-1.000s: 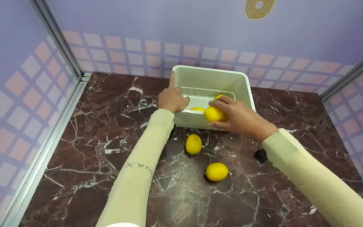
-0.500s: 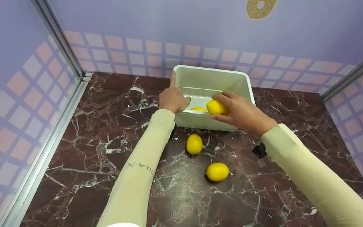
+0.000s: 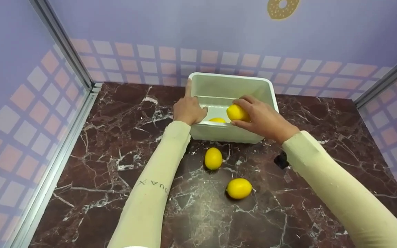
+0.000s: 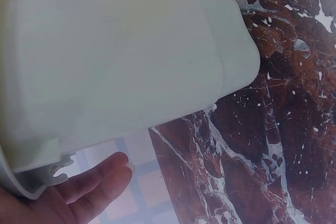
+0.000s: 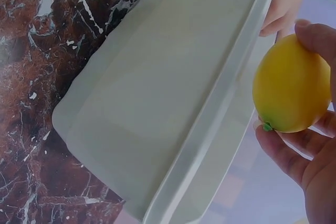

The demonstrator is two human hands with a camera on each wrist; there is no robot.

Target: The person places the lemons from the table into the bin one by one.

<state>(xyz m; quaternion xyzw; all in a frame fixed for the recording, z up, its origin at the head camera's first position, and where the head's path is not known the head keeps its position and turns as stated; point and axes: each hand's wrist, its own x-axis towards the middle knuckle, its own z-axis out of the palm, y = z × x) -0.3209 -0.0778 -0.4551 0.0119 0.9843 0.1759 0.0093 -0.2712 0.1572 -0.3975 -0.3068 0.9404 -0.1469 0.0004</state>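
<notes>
My left hand (image 3: pixel 187 109) grips the left rim of a white plastic bin (image 3: pixel 225 133), index finger stretched along the edge and thumb on the inner side. In the left wrist view two of its fingers (image 4: pixel 100 187) hang outside the bin's wall. A yellow lemon (image 3: pixel 237 113) is held in my right hand (image 3: pixel 265 119), above the bin's opening near the front rim. The right wrist view shows the held lemon's green tip (image 5: pixel 268 126) between thumb and fingers. Inside the bin, another lemon (image 3: pixel 217 120) shows partly over the front rim.
Two more lemons, one upright in view (image 3: pixel 213 158) and one lying sideways (image 3: pixel 239 188), rest on the dark marbled tabletop (image 3: pixel 115 193) before the bin. Behind the bin rises a purple wall (image 3: pixel 171 20) with checks. A metal frame (image 3: pixel 71 51) edges the left side.
My right hand has carried the lemon up and slightly away from me, from in front of the bin's front rim to over its opening. The left hand stays on the rim.
</notes>
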